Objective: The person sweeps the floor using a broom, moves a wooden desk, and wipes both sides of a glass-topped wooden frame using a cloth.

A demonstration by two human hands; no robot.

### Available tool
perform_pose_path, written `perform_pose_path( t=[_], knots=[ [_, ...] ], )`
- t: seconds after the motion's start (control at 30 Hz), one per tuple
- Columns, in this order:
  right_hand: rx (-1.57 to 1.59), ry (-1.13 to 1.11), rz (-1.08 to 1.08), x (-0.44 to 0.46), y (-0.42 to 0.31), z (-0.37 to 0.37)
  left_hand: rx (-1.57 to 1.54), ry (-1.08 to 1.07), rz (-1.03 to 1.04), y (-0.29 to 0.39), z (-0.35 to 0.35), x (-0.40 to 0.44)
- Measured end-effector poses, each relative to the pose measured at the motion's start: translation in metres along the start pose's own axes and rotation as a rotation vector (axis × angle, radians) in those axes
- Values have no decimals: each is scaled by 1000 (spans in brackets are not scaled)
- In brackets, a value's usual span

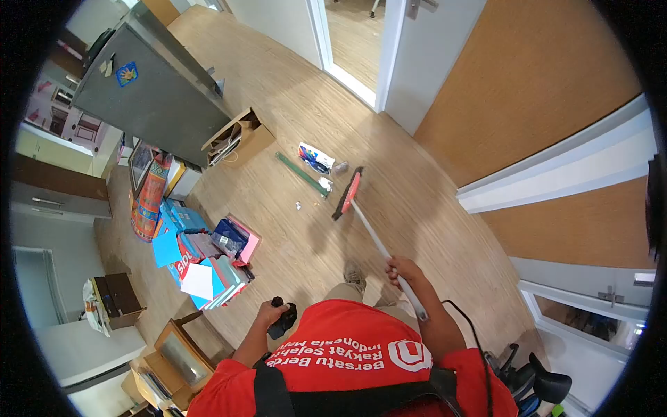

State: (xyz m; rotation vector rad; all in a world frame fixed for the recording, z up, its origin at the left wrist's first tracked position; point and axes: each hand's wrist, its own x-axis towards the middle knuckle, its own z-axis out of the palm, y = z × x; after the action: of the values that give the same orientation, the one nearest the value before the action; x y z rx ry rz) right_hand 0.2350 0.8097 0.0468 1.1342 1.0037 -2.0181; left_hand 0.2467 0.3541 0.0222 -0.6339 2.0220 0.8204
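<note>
My right hand (403, 271) is wrapped around the pale handle of a broom (379, 244). Its pink head and dark bristles rest on the wood floor ahead of me. Close to my waist, my left hand (269, 314) is closed on a black bundle (283, 321), whose kind I cannot make out. Beyond the bristles lie a white-and-blue printed packet (316, 158), a small clear item (340, 167) and a long green strip (300, 172). A crumpled white scrap (325, 184) sits by the strip's near end, and small white bits (298, 206) lie nearby.
Left of me are stacked books and folders (222, 278), a blue box (184, 217) and a rolled orange patterned mat (149, 205). A cardboard box (250, 139) stands by a grey cabinet (153, 87). An open doorway (354, 42) is ahead; a black chair (535, 379) is behind right.
</note>
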Motion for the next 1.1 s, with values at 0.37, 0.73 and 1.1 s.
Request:
perform_pose_path(
  t=[0.37, 0.73, 1.1],
  knots=[
    [-409, 595, -78, -92, 33, -80, 69, 26, -38, -34, 5, -10],
    [-505, 332, -166, 120, -75, -90, -87, 104, -125, -38, 10, -29],
    [-796, 138, -150, 160, -146, 51, -97, 210, -49, 58, 15, -30]
  ],
)
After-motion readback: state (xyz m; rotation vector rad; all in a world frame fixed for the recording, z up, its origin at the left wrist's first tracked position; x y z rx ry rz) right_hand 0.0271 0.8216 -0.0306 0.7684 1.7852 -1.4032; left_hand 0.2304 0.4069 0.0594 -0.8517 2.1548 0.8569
